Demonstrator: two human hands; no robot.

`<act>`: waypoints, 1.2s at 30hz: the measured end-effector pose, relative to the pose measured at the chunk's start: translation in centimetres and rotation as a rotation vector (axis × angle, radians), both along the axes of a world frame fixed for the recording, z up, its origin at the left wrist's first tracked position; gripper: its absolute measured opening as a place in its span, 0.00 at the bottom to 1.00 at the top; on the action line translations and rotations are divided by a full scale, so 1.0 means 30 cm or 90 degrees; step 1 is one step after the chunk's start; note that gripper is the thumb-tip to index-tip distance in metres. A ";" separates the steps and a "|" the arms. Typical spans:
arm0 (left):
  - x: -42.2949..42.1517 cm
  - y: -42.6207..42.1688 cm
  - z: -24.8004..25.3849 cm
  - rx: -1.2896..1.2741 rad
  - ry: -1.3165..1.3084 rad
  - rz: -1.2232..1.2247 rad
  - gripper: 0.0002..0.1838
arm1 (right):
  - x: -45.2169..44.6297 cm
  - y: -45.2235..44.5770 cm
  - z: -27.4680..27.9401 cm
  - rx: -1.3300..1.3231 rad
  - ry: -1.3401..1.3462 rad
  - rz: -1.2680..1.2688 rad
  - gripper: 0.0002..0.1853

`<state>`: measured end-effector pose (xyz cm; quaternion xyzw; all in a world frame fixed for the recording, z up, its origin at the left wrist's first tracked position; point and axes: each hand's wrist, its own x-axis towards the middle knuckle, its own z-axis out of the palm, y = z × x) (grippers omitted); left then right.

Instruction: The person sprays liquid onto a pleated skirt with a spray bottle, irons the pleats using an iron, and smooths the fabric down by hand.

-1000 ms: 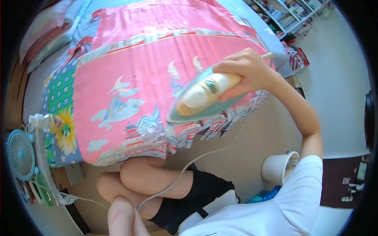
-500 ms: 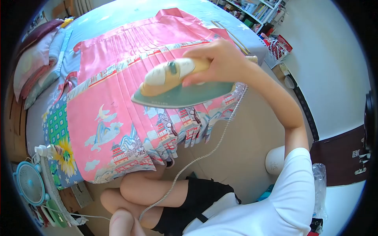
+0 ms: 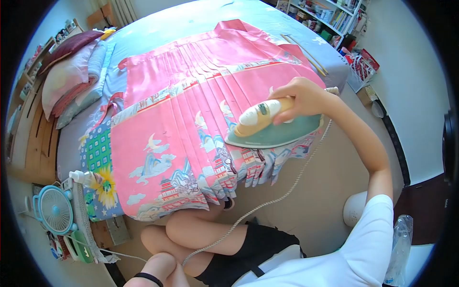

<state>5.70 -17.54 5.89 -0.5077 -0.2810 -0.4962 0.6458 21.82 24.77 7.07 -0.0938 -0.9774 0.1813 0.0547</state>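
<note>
Pink pleated cloth [image 3: 146, 122], right hand [image 3: 300, 99] gripping green-based iron [image 3: 275, 135], elbow bent.

The iron's [image 3: 272, 131] sole is hidden beneath it, so whether it touches the skirt [image 3: 138, 129] cannot be told. The right hand [image 3: 300, 98] covers part of the handle [image 3: 263, 112]. The skirt hides much of the bed's [image 3: 191, 19] near edge; the picture's top crops its far edge. The left hand cannot be made out.

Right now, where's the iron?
In the head view, the iron is right of centre, gripped in the right hand, over the right part of the pink pleated cloth, by the near edge of the bed.
</note>
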 end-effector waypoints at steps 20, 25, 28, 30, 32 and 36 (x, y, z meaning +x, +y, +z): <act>-0.035 0.519 -0.343 -1.063 -0.411 0.305 0.44 | 0.032 -0.066 -0.010 0.022 0.120 -0.126 0.24; 0.006 0.543 -0.353 -1.047 -0.298 0.194 0.41 | 0.001 -0.007 0.018 -0.020 0.172 -0.204 0.29; 0.030 0.555 -0.367 -1.028 -0.311 0.210 0.39 | -0.050 0.029 0.010 0.050 0.141 -0.228 0.29; 0.030 0.556 -0.368 -1.005 -0.295 0.219 0.39 | -0.080 0.073 -0.016 0.052 0.109 -0.243 0.29; 0.028 0.556 -0.369 -1.007 -0.270 0.222 0.39 | -0.107 0.104 -0.044 0.055 0.075 -0.251 0.30; 0.032 0.557 -0.372 -1.008 -0.253 0.216 0.39 | -0.117 0.131 -0.073 0.036 0.115 -0.223 0.30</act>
